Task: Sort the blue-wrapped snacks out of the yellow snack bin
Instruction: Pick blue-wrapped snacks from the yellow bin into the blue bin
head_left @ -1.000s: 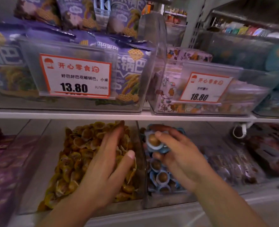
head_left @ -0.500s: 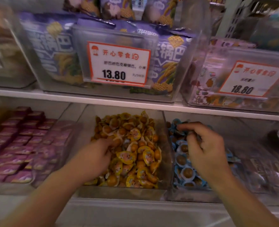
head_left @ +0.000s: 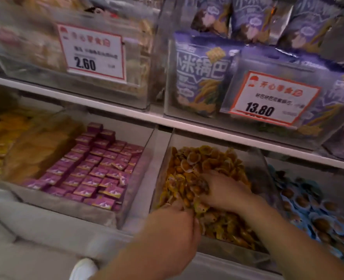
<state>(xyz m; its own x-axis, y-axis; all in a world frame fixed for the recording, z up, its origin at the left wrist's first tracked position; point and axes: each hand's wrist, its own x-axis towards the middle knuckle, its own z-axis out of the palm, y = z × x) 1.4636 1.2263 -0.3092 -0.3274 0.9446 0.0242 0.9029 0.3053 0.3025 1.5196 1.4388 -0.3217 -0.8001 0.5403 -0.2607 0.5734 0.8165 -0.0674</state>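
- Left hand [head_left: 173, 225] and right hand [head_left: 225, 190] both in clear plastic bin of yellow-wrapped snacks [head_left: 211, 164], fingers curled into the pile; grip unclear.
- Blue-wrapped round snacks [head_left: 312, 207] in next bin right.

Up and to the left of your left hand [head_left: 173, 229], a red-bordered price card [head_left: 92, 52] is showing "2.60" on the front of a clear bin [head_left: 45, 63]; its smaller print is reading too blurred to make out. Above your right hand [head_left: 225, 190], a second card [head_left: 274, 98] is displaying "13.80" under a red heading, clipped to the bin of purple bags [head_left: 199, 75]. Those bags are carrying the large characters "小米锅巴".
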